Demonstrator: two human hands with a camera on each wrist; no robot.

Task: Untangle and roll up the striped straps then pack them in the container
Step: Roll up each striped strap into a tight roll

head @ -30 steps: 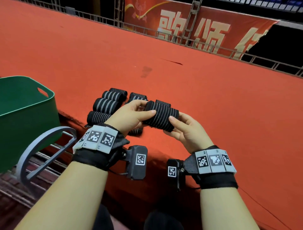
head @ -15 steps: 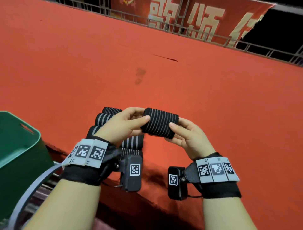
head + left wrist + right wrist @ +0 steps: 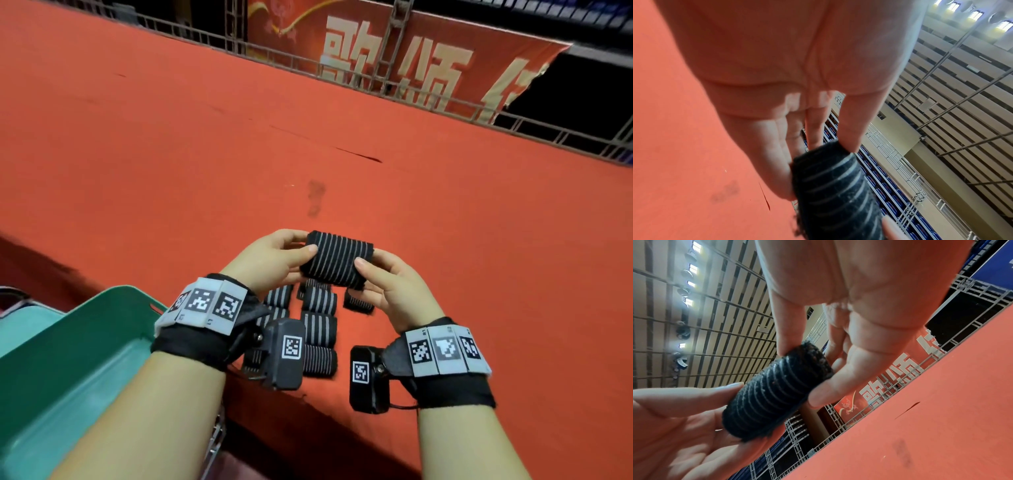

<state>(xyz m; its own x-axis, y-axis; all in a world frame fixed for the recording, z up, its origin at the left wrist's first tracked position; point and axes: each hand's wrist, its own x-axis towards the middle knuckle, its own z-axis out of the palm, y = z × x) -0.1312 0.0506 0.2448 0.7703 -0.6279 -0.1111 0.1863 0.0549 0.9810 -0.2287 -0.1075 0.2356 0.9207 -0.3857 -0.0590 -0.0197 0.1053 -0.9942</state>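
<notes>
Grip of left hand (image 3: 270, 260) and right hand (image 3: 394, 291) pinched on one rolled striped strap (image 3: 337, 262), about seven rolls (image 3: 320, 329) laid on red worktop (image 3: 171, 164), green container (image 3: 85, 342) near left, contents unseen.

The rolled strap (image 3: 337, 262) is now sitting farther from the person than the rolled straps on the surface (image 3: 318, 322), which are now appearing beneath the wrists rather than behind the left hand (image 3: 270, 262). The green container (image 3: 85, 342) is now showing closer under the left forearm. Both hands are keeping their grip, the right hand (image 3: 394, 287) included.
</notes>
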